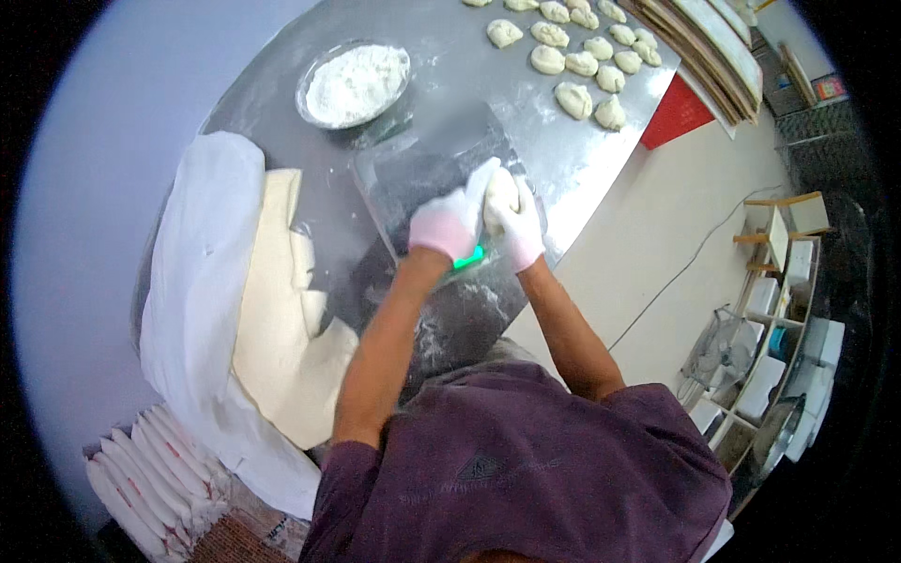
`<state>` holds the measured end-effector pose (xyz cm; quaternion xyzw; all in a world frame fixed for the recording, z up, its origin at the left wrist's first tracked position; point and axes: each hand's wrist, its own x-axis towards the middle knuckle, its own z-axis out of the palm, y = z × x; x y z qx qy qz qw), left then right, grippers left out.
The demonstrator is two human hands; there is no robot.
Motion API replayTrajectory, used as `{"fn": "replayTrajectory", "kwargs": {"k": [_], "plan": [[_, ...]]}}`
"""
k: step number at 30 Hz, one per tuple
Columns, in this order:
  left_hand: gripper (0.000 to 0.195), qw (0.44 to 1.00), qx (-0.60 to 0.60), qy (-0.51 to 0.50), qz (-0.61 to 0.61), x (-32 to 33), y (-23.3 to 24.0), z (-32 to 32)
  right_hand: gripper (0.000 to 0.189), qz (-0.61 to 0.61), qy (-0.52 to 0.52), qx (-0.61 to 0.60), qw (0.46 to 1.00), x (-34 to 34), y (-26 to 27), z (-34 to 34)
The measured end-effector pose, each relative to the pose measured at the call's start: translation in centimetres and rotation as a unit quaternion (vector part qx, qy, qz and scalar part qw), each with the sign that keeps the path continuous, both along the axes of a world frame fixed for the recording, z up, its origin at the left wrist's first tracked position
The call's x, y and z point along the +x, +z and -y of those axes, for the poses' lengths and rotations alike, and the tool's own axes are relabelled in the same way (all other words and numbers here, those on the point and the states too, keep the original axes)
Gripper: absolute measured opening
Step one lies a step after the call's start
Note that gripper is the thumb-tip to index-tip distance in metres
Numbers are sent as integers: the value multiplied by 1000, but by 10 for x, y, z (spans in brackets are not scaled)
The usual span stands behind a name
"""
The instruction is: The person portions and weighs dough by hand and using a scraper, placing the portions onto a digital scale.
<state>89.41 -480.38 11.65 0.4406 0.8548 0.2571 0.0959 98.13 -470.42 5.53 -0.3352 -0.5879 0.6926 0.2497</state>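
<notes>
My right hand (517, 222), in a white glove with a pink cuff, grips a pale lump of dough (500, 193). Close against the lump's left side is my left hand (443, 219), gloved the same way and blurred. A long whitish shape reaches up from it; whether that is fingers or a tool is unclear. Both hands are above a flat square plate (415, 184) on the steel table (450, 42). A bright green strip (468, 257) shows between my wrists. To the left, a large dough sheet (271, 345) with a cut edge lies partly under a white cloth (197, 267).
A bowl of flour (359, 84) stands at the table's far left. Several dough pieces (581, 63) lie at the far right, near stacked boards (704, 56). White sacks (141, 485) are at lower left. On the right are a cable (676, 274), a fan (721, 348) and shelving (764, 373).
</notes>
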Motion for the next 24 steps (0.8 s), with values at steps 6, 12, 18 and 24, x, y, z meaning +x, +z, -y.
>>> {"fn": "replayTrajectory", "kwargs": {"k": [6,12,18,24], "plan": [[22,984,114,121,-63,-22,15,67,42,-184,94,-86,975,-26,-20,-51],[28,921,183,329,103,-38,15,97,35,-186,107,84,973,-163,50,-171],[36,867,169,424,202,1,13,159,66,-82,53,209,973,-214,35,-195],[33,753,263,532,285,56,-9,232,64,-1,184,340,922,-227,-5,-79]]}}
